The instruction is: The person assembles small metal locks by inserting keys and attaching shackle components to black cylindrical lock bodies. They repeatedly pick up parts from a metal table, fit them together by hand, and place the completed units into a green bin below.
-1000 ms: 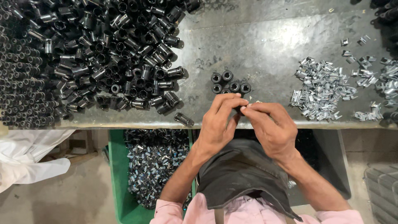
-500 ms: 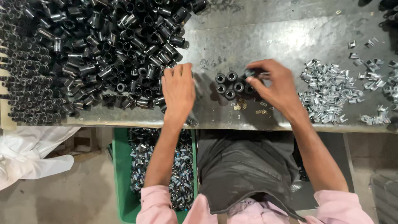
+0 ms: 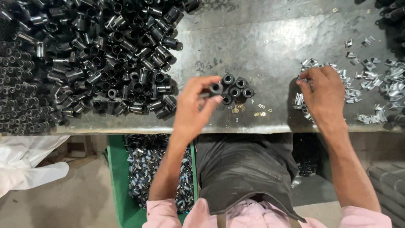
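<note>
Two hands at the metal bench, sleeves and clips.
Left hand pinches one black sleeve just left of the upright sleeve cluster. Right hand, well right of the cluster, fingers curled on the silver clips; its grip is hidden.

My one head camera looks straight down, fairly close, over my lap onto the tabletop (no second view).
</note>
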